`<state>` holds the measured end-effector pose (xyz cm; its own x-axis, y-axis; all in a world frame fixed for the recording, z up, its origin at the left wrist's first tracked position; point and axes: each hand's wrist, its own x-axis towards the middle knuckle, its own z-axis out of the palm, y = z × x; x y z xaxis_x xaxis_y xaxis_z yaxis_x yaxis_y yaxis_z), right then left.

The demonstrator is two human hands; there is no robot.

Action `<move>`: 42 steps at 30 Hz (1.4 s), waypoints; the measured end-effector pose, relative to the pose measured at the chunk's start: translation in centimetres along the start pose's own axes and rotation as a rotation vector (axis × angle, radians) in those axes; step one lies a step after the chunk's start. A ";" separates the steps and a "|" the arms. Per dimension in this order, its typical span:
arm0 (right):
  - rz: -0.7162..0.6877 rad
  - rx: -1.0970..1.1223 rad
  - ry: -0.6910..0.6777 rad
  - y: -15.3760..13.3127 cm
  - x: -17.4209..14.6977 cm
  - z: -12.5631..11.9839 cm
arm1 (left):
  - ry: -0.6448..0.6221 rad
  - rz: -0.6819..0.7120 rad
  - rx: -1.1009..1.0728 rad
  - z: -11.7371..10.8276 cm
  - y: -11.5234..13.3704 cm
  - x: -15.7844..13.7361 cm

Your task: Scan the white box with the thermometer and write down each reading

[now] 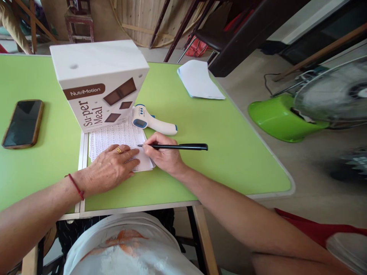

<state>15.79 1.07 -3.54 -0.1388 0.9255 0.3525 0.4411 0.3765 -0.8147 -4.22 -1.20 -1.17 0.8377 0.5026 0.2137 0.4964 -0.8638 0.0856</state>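
Note:
My right hand [164, 152] grips a black pen [186, 146], its tip at the right part of a sheet of paper [114, 138] covered in rows of handwriting. Several sheets seem stacked under it. My left hand [113, 166] lies flat on the paper with fingers stretched out, a ring on one finger and a red cord at the wrist. Just beyond the paper stands a white box [100, 76] printed "NutriMotion Su-per Meal", hiding the sheet's far part. A white and blue infrared thermometer [153, 121] rests beside the box, partly at the paper's upper right edge.
On the green table [229, 152], a smartphone [23, 124] lies at the left and folded white paper [200, 79] near the far right edge. Off to the right are a green stool [275, 118] and a fan [338, 91]. A metal strip crosses the table by my left wrist.

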 end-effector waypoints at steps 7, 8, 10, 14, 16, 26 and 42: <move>-0.043 0.020 -0.027 0.1 0.0 0.0 | -0.002 0.015 0.017 -0.1 0.0 0.1; -0.049 0.018 -0.025 0.1 0.0 0.0 | 0.000 0.016 0.018 -0.1 0.0 0.1; -0.062 0.016 -0.021 0.1 0.0 0.1 | 0.004 0.020 0.015 -0.1 0.0 0.1; -0.094 0.021 -0.010 0.2 0.0 0.1 | -0.006 0.019 0.012 -0.1 -0.1 0.1; -0.100 0.020 -0.008 0.3 0.0 0.1 | -0.014 0.017 0.016 -0.1 0.0 0.1; -0.075 0.008 0.029 0.3 0.0 0.1 | -0.040 -0.002 0.024 -0.6 0.2 0.2; -0.080 0.000 -0.003 0.3 0.0 0.1 | 0.019 0.021 0.029 -0.4 -0.1 0.0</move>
<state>15.84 1.19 -3.77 -0.1766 0.8924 0.4152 0.4280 0.4495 -0.7841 -4.31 -1.13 -0.76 0.8436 0.4833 0.2339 0.4854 -0.8727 0.0525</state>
